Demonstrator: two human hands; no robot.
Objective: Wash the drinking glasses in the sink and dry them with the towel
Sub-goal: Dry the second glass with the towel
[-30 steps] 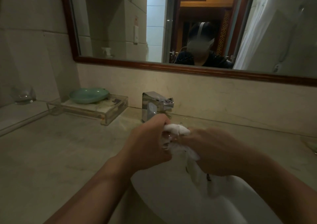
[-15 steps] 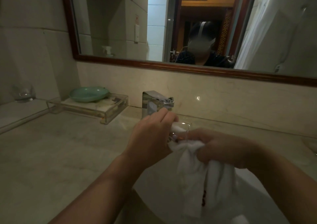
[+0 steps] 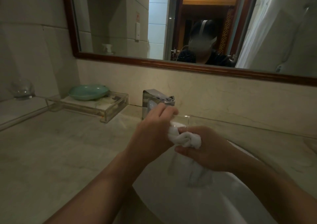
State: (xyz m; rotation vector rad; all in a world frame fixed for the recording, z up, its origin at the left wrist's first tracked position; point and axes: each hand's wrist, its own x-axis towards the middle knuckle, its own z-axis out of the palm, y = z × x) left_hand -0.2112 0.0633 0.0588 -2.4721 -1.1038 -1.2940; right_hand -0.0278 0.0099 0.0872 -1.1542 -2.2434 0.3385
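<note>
In front of the faucet, over the white sink, both hands meet around a bunched white towel. The drinking glass is mostly hidden: only a faint clear rim shows just behind the towel, and its body cannot be made out. The left hand is closed on the towel's near-faucet side; the right hand is clamped around its other end. The towel's hanging tail is blurred. A second glass stands on the bench, well apart from the faucet and dim. Compared with half a second ago, the towel is wadded tighter and less glass shows.
</note>
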